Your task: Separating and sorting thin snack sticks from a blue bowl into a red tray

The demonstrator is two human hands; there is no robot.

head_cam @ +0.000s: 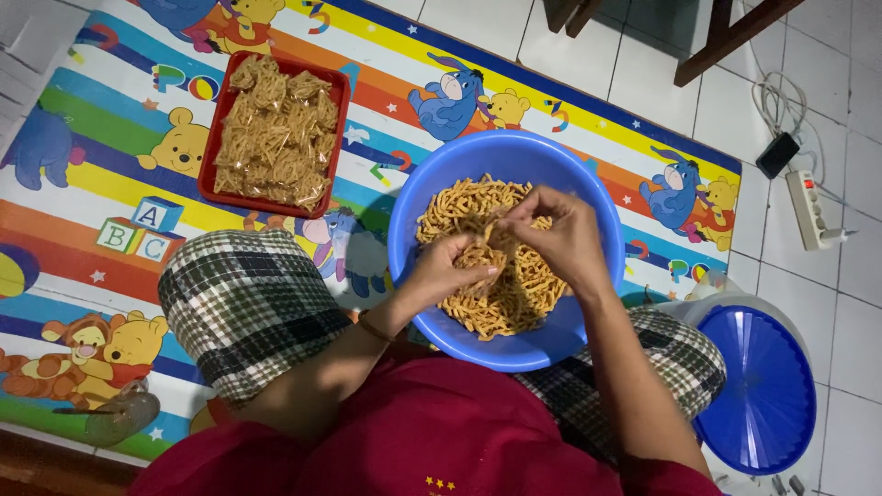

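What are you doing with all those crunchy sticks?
A person sits cross-legged on a colourful cartoon mat with a blue bowl of orange-brown snack sticks in front of them. The left hand and right hand are both over the bowl, holding a small clear bag of sticks between them. A red tray to the left holds many filled clear packets. A blue-lidded container stands at the right.

Even, soft indoor light; faint glare on the white floor tiles (854, 340) right of the hands; focus sharp throughout.
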